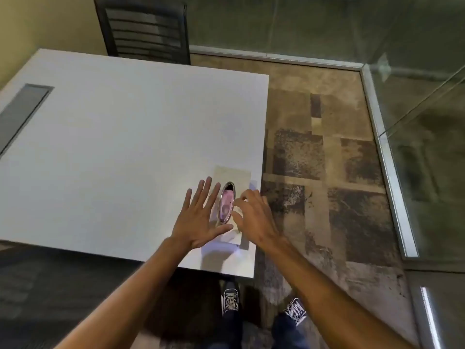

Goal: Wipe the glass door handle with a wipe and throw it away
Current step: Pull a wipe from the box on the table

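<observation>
A flat pale wipes pack (232,176) lies near the front right corner of the white table (125,147). An oval chrome-rimmed lid (226,202) with a pink label sits on its top. My left hand (198,217) lies flat with fingers spread, pressing on the left part of the pack. My right hand (251,212) is curled, its thumb and fingertips pinching at the pack just right of the oval lid. No loose wipe shows. The door handle is out of view.
Glass panels (427,117) in a metal floor track (387,172) run along the right. A dark chair (146,28) stands behind the table. A grey cable slot (22,109) is set in the table's left. My shoes (230,298) stand on patterned carpet.
</observation>
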`<state>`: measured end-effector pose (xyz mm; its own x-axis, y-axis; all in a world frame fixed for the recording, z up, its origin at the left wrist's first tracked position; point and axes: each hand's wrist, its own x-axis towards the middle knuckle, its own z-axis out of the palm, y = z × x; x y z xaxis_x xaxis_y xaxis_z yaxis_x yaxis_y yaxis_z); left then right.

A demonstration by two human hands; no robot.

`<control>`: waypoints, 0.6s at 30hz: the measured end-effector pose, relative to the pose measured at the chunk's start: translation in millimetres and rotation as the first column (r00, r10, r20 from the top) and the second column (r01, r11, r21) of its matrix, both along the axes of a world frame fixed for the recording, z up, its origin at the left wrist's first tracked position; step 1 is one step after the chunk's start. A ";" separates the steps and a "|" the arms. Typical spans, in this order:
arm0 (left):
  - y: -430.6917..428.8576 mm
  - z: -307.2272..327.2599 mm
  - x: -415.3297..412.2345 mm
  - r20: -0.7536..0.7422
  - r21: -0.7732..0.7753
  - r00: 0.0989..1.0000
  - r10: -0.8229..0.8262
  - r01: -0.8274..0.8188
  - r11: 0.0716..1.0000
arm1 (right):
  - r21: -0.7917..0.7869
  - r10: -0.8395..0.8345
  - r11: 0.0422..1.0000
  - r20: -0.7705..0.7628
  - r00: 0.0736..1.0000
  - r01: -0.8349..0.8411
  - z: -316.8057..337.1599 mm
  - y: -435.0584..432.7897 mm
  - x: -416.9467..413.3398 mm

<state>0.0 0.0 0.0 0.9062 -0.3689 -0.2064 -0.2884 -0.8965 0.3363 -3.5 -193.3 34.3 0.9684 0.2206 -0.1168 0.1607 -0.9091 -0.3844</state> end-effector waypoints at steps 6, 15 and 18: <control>6.2 -33.7 6.5 -0.094 0.113 0.995 -0.041 0.051 0.992 | -0.160 0.056 0.985 -0.047 0.997 -0.063 -23.1 21.3 17.5; 5.2 -53.8 17.3 -0.095 0.067 0.992 -0.080 0.086 0.994 | -0.163 0.097 0.980 -0.113 0.989 -0.115 -43.5 35.4 35.2; 3.8 -55.6 22.4 -0.097 0.071 0.991 -0.092 0.099 0.993 | -0.232 0.100 0.966 -0.061 0.993 -0.112 -44.5 41.8 39.3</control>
<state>22.4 3.8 -55.6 0.8433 -0.4327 -0.3186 -0.3442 -0.8903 0.2980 35.8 -151.5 -10.2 0.9328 0.2825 -0.2237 0.2474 -0.9534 -0.1725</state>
